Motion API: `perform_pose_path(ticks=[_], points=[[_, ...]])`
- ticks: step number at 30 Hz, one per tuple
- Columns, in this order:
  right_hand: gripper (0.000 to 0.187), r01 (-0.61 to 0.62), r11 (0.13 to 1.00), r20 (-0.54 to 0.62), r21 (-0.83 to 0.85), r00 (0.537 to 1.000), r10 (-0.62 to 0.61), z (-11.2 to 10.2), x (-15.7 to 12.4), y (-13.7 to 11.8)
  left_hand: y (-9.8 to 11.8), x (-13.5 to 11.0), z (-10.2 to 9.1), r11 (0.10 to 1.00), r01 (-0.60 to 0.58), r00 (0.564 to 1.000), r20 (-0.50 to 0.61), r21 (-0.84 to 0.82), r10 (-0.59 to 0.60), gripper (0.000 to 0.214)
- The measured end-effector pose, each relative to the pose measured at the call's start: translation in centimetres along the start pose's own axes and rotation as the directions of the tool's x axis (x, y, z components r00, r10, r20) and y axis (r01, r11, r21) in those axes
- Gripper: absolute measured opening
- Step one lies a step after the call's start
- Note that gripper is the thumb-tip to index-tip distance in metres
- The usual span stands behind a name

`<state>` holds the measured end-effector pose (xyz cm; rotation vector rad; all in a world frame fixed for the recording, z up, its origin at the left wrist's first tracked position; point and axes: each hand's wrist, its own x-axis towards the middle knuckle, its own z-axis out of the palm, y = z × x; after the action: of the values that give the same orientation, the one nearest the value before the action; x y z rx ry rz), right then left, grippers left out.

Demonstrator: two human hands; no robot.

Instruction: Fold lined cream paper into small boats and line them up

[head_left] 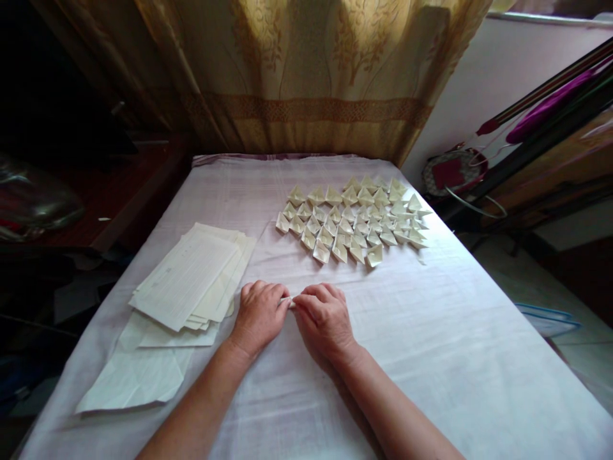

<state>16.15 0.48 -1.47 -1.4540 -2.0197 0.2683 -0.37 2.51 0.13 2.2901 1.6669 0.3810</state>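
Note:
My left hand (259, 314) and my right hand (324, 317) meet at the middle of the table, fingers curled and pressed together on a small white piece of folded paper (289, 301). Only a sliver of that paper shows between the fingertips. Beyond the hands lie several small folded paper boats (352, 220) set out in rows. To the left of my left hand sits a stack of lined white paper sheets (194, 276), with larger sheets (134, 374) spread under it.
A white cloth (431, 345) covers the table. A patterned golden curtain (306, 70) hangs behind it. Dark furniture (71, 191) stands at the left; a white wall, a round red-patterned object (454, 171) and long rods (550, 89) are at the right.

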Motion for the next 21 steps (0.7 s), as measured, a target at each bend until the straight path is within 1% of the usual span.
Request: perform_pose_path(ticks=[5, 10, 13, 18, 21], points=[[0.008, -0.090, 0.996, 0.080, 0.024, 0.993, 0.088, 0.6, 0.2, -0.1, 0.1, 0.1, -0.1, 1.000, 0.014, 1.000, 0.022, -0.013, -0.014, 0.003], [0.007, -0.145, 0.989, 0.099, 0.031, 0.985, 0.141, 0.6, 0.6, -0.2, -0.1, -0.1, 0.4, 0.999, 0.034, 0.999, -0.031, -0.035, -0.035, 0.009], [0.008, -0.179, 0.983, 0.125, 0.031, 0.977, 0.174, 0.4, 1.0, -0.3, -0.3, -0.2, 0.6, 0.998, 0.035, 0.999, -0.035, -0.042, -0.037, 0.009], [0.009, -0.214, 0.977, 0.191, -0.016, 0.958, 0.213, 0.0, 1.9, -0.5, -0.4, 0.0, 0.6, 0.998, 0.038, 0.999, -0.020, -0.044, -0.039, 0.009], [0.010, -0.224, 0.973, 0.199, -0.050, 0.953, 0.230, 0.0, 2.0, -0.8, -0.4, 0.0, 0.5, 0.998, 0.041, 0.999, -0.017, -0.054, -0.042, 0.009]])
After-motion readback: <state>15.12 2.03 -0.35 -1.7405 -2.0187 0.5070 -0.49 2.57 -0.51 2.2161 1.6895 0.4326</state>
